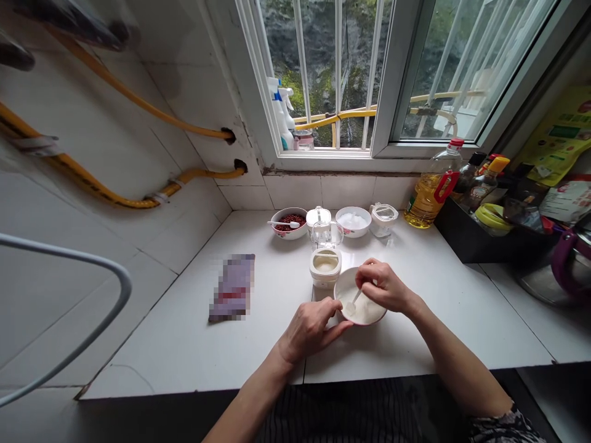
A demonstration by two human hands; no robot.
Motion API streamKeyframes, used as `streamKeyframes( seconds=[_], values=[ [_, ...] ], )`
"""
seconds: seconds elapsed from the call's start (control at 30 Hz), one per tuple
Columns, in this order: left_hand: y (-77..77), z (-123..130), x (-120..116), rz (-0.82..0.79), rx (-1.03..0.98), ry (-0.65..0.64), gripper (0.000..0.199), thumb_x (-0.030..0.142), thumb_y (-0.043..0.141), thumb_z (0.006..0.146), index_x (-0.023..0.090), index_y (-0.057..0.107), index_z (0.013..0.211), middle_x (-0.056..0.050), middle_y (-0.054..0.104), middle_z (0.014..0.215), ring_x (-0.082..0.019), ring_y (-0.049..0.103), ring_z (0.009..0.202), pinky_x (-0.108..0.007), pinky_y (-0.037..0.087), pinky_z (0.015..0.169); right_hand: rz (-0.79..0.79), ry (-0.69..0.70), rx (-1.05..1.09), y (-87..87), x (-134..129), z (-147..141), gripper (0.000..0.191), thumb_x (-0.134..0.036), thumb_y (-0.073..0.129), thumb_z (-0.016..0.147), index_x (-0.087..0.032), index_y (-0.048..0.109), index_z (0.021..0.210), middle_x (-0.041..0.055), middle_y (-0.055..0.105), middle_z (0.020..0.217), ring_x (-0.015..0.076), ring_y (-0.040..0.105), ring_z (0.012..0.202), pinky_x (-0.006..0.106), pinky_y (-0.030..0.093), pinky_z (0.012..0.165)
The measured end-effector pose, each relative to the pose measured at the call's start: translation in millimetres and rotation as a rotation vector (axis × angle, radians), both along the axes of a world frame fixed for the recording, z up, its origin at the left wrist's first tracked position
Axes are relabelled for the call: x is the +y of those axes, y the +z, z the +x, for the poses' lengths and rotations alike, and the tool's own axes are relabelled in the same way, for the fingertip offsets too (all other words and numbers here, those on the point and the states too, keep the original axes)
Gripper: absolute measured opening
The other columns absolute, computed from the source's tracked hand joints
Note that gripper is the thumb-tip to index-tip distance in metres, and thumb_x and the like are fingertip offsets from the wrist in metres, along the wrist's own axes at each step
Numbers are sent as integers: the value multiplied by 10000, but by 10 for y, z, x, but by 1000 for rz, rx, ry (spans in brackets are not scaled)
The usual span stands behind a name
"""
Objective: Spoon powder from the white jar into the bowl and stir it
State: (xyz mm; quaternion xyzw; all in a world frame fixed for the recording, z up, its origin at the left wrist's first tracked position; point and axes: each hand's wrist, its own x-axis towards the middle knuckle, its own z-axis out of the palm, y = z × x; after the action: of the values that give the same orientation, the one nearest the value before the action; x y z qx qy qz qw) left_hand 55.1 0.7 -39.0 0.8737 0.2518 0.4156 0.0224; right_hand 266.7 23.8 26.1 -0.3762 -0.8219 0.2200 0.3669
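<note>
My left hand (311, 329) grips the near left rim of a white bowl (339, 284) with thumb and fingers. Off-white powder or grains (367, 311) lie inside it. Closed around the handle of a small white spoon (355, 299), my right hand (382, 284) is over the bowl, and the spoon's head rests in the powder. Just behind my left hand stands a small jar (325, 271) with its clear lid (327, 234) raised, holding similar pale contents.
Along the back wall are a bowl of dark red flakes (292, 220) with a white spoon, a white-lidded jar (318, 215), a bowl of white grains (353, 223) and a clear jar (384, 218). An oil bottle (425, 200) and black bin (471, 237) stand right. A purple packet (233, 288) lies left.
</note>
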Motion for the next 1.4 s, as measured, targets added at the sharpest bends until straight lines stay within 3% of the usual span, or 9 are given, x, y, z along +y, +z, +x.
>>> streamKeyframes(
  seconds=[0.13, 0.33, 0.53, 0.87, 1.07, 1.2, 1.3, 1.4],
  values=[
    [5, -1, -4, 1, 3, 4, 223, 398, 492, 985, 185, 487, 920, 49, 541, 630, -89, 504, 459, -212, 380, 470, -160, -12, 49, -21, 3, -57, 145, -121, 432, 668, -204, 508, 577, -10, 540, 551, 145, 470, 595, 268, 391, 607],
    [21, 1, -7, 9, 3, 0, 228, 401, 482, 992, 183, 484, 926, 49, 536, 628, -89, 500, 460, -208, 379, 465, -566, -94, 424, 23, 83, 38, 106, -192, 451, 609, -189, 543, 557, -52, 441, 428, 93, 363, 414, 236, 266, 449],
    [11, -1, -2, 2, -2, -9, 227, 396, 486, 990, 179, 492, 925, 46, 546, 637, -85, 502, 459, -205, 380, 464, -654, -172, 580, 35, 169, 69, 92, -212, 488, 561, -175, 559, 517, -51, 429, 384, 86, 364, 388, 231, 251, 437],
    [7, -6, 2, -9, -4, -16, 201, 380, 512, 974, 182, 494, 942, 42, 564, 642, -87, 520, 473, -207, 386, 470, -661, -196, 694, -15, 213, 111, 65, -203, 513, 584, -175, 570, 570, -34, 492, 424, 99, 403, 410, 254, 312, 469],
    [2, -6, 3, -19, -1, -18, 209, 386, 508, 976, 183, 496, 928, 44, 558, 637, -85, 516, 463, -209, 377, 461, -485, -152, 692, -34, 167, 40, 101, -291, 583, 755, -192, 584, 779, -9, 608, 587, 147, 544, 580, 301, 443, 622],
    [16, -8, -2, -25, 3, -12, 204, 381, 517, 972, 183, 499, 926, 45, 558, 638, -84, 517, 464, -209, 383, 468, -132, -162, 364, -79, 117, -23, 91, -246, 507, 891, -209, 578, 848, 40, 682, 770, 171, 590, 695, 350, 466, 743],
    [21, -9, -6, -16, 7, -8, 215, 387, 501, 981, 181, 498, 918, 43, 555, 634, -86, 512, 460, -212, 377, 459, 198, -119, 55, -115, 103, -47, 157, -127, 470, 900, -215, 586, 841, 31, 704, 782, 166, 587, 675, 423, 415, 912],
    [20, -8, -6, -17, 1, -12, 220, 391, 497, 983, 181, 498, 918, 41, 555, 635, -87, 514, 463, -212, 375, 456, 315, -122, 43, -103, 84, -38, 184, -92, 459, 896, -220, 589, 873, 22, 709, 786, 163, 588, 656, 434, 402, 939]
  ],
)
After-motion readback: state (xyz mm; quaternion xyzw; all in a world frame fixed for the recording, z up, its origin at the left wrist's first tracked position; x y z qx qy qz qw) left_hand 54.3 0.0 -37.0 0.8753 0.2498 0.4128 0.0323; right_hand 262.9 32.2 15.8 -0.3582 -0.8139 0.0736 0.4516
